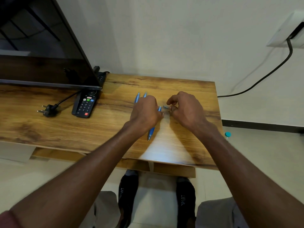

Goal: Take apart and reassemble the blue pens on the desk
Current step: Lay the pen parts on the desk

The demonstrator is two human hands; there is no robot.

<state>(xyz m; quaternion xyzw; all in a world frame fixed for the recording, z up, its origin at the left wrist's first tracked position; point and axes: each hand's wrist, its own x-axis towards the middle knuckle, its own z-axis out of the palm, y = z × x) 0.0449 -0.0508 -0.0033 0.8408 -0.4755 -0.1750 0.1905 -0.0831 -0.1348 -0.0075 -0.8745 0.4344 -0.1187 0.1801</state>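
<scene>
Blue pen (151, 132) lies under the left hand (144, 111), whose curled grip holds it; just right, the right hand (185, 107) pinches a small blue piece (166, 106) above the desk (65, 125)

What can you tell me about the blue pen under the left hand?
The blue pen looks like shiny plastic. It lies flat on the wooden desk, its pointed tip toward the near edge. The left hand covers its middle, so only the tip end and a short stretch near the fingers show. Its far end seems open: a small blue piece lies apart by the right hand. The hand hides how it is held.
</scene>
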